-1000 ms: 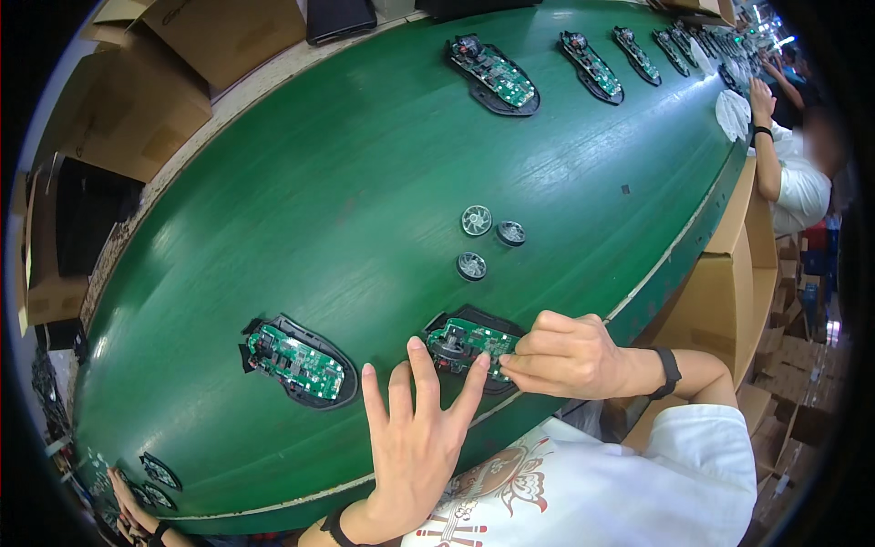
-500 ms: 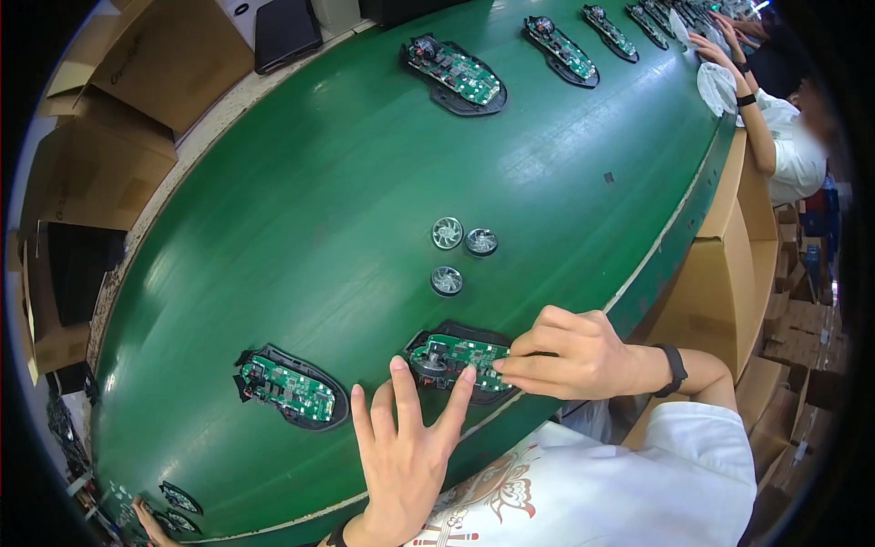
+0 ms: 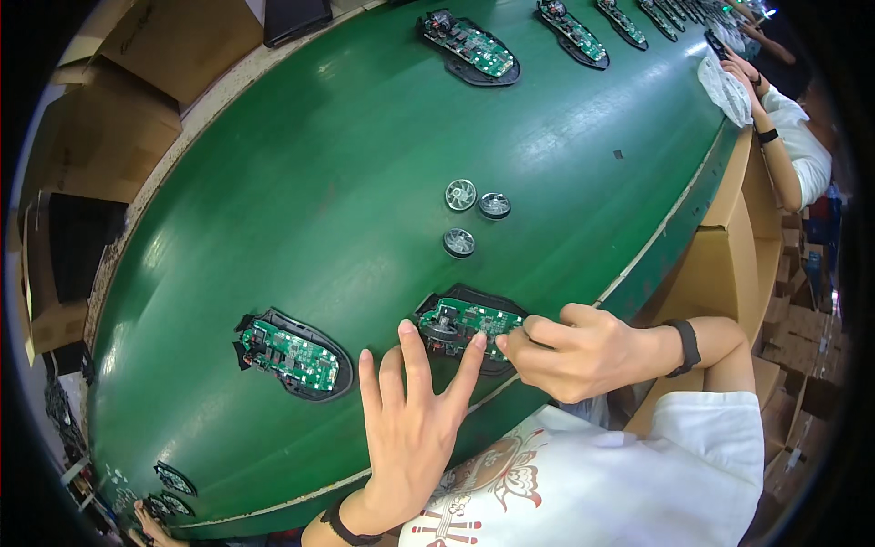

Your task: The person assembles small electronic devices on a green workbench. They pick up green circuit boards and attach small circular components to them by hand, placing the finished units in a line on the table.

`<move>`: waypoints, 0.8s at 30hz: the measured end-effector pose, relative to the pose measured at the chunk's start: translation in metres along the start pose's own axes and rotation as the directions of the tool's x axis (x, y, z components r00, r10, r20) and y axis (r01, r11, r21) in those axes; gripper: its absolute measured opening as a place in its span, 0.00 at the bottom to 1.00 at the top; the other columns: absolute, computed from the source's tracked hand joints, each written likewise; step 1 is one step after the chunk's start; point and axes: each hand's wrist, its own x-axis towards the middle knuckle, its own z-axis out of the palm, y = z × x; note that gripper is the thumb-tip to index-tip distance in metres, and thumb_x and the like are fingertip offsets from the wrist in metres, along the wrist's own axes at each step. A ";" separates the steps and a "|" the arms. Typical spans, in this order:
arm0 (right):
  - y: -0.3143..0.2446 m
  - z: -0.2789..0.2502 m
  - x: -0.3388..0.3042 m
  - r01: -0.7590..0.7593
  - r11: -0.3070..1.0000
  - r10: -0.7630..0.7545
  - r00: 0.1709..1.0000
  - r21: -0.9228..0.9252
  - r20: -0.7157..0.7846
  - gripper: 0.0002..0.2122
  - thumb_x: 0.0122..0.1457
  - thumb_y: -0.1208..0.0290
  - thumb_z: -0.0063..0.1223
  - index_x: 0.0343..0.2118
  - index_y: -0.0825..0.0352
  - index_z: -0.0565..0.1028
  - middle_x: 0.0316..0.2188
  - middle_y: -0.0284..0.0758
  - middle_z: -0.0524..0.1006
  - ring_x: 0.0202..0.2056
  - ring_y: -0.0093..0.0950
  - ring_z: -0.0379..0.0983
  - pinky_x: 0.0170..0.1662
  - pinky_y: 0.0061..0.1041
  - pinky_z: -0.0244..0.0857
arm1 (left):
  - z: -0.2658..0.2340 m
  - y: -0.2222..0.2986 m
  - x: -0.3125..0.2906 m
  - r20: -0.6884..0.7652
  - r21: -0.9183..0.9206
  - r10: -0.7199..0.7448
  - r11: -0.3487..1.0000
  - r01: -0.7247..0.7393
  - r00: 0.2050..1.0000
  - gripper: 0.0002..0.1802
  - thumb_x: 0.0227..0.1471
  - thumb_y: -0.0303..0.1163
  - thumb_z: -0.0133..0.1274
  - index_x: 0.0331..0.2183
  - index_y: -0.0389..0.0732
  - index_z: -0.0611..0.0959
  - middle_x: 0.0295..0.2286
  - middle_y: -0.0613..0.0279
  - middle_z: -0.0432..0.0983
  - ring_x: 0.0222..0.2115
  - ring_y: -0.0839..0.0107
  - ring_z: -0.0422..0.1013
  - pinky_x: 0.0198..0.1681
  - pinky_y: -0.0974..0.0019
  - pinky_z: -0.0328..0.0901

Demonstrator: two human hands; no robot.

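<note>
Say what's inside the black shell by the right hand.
The black shell holds a green circuit board with a dark round part at left. The right hand partly hides the right end; the board's underside is covered.

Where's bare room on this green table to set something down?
The green table is bare left of the three wheels, beyond the leftmost circuit board, and right of the wheels. Crowded: around the circuit board under the left hand and right hand.
</note>
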 end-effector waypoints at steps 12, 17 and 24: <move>0.021 -0.006 -0.024 -0.357 0.881 0.416 0.897 0.311 -0.147 0.15 0.41 0.77 0.66 0.37 0.61 0.84 0.31 0.24 0.78 0.24 0.21 0.68 0.18 0.19 0.62 | -0.005 0.012 0.010 0.007 0.031 -0.020 0.999 0.020 1.000 0.42 0.39 0.39 0.70 0.58 0.70 0.75 0.57 0.38 0.59 0.47 0.51 0.66 0.56 0.39 0.62; 0.017 -0.001 -0.027 -0.370 0.838 0.447 0.887 0.400 -0.115 0.14 0.42 0.76 0.66 0.36 0.60 0.84 0.31 0.24 0.78 0.27 0.22 0.70 0.20 0.20 0.66 | 0.000 0.010 0.011 0.008 0.057 0.003 0.998 -0.004 1.000 0.40 0.44 0.42 0.66 0.60 0.71 0.73 0.57 0.38 0.60 0.45 0.53 0.68 0.54 0.37 0.63; 0.011 0.003 -0.027 -0.352 0.855 0.422 0.899 0.382 -0.116 0.13 0.44 0.73 0.65 0.36 0.59 0.83 0.33 0.25 0.78 0.31 0.23 0.72 0.26 0.21 0.70 | -0.002 0.012 0.013 0.016 0.023 -0.001 1.000 0.000 1.000 0.42 0.40 0.39 0.70 0.58 0.69 0.75 0.57 0.38 0.60 0.47 0.50 0.66 0.56 0.39 0.62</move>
